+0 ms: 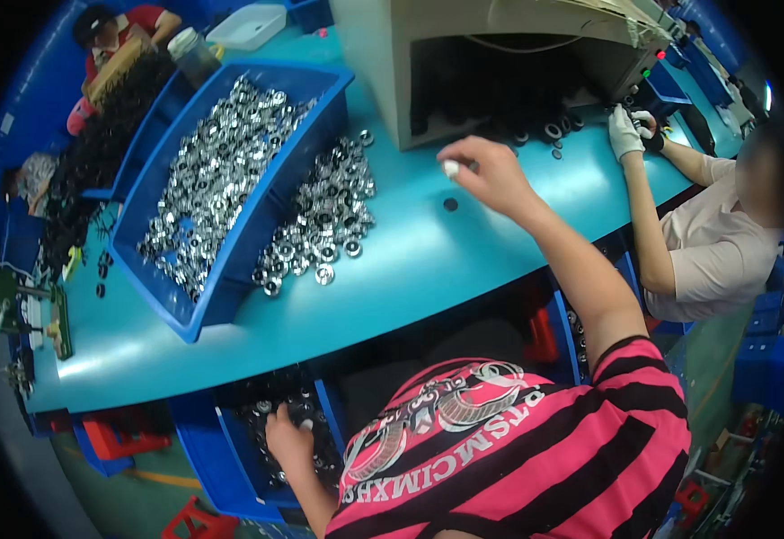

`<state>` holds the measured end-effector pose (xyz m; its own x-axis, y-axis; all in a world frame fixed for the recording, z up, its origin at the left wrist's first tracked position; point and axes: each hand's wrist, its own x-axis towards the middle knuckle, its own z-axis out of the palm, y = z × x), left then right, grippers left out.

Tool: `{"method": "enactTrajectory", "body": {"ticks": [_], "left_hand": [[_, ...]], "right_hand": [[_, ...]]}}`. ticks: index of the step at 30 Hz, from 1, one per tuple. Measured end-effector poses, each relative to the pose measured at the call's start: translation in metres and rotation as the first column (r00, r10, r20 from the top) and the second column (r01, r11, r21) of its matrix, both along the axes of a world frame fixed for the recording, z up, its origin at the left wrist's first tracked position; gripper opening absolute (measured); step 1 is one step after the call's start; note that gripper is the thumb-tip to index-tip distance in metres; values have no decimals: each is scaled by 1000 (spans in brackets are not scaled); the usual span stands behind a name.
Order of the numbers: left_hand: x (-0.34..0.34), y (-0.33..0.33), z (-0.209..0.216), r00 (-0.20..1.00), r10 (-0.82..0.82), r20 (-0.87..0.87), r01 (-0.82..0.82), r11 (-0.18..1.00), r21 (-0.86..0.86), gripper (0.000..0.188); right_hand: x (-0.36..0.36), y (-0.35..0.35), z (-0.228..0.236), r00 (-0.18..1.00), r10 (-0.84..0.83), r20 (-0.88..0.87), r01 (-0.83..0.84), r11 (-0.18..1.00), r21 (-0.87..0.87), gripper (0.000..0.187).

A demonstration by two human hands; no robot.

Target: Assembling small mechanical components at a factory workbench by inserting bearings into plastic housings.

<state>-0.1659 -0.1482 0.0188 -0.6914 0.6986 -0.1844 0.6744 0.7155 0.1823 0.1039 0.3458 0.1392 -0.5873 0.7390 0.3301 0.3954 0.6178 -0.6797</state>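
Note:
My right hand [492, 176] is raised over the turquoise table, fingers curled into a pinch. A small white piece [450, 168] shows at its fingertips, perhaps a finger cover; whatever lies between them is too small to name. Just below rests a flat black disc [450, 205]. Down at the lower left, my left hand [290, 440] reaches into a blue bin of dark round parts [264, 406]. Its fingers are apart among the parts, and a whitish spot shows by the thumb.
A blue tub [275, 193] of shiny metal parts stands on the table [392, 287], with a loose pile [324, 216] beside it. Behind stands a grey box-shaped machine [369, 67]. At right a gloved co-worker [715, 234] handles parts; another person [127, 36] sits far left.

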Motion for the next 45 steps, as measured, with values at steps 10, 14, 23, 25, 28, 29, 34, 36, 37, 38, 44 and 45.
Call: {"method": "enactTrajectory", "body": {"ticks": [10,14,23,25,28,29,34,36,37,38,44,45], "left_hand": [[78,157,63,916,-363,173,182,758,626,23],[94,205,83,858,-514,7,353,599,719,19],[101,275,73,733,-678,-51,488,473,734,17],[101,276,70,727,-685,-55,507,481,715,16],[103,271,73,792,-610,26,408,561,720,14],[102,271,71,805,-592,41,381,569,729,14],[100,268,61,822,-560,102,347,635,691,11],[101,272,65,809,-574,131,343,640,687,11],[99,273,64,811,-570,134,339,644,686,11],[99,275,63,806,-574,141,337,642,688,11],[98,275,55,790,-593,154,340,634,695,11],[97,275,55,789,-593,157,338,633,696,10]], "right_hand": [[-57,153,-50,862,-342,374,62,804,592,38],[-64,178,-30,760,-508,407,246,803,543,33],[-126,265,-62,987,-155,47,98,804,586,35],[-137,276,-48,998,-69,-10,65,867,494,35],[-141,279,-24,999,-46,-1,42,900,435,35],[-140,280,-19,998,-50,24,34,902,431,35],[-135,279,-13,992,-25,121,-20,932,361,35],[-132,277,-9,989,-15,147,-37,938,344,36],[-130,276,-7,988,-14,156,-40,941,336,36],[-127,274,-6,986,-14,165,-42,944,329,36],[-117,265,-5,982,-12,187,-42,957,285,36],[-117,263,-5,982,-11,190,-43,958,283,36]]}}
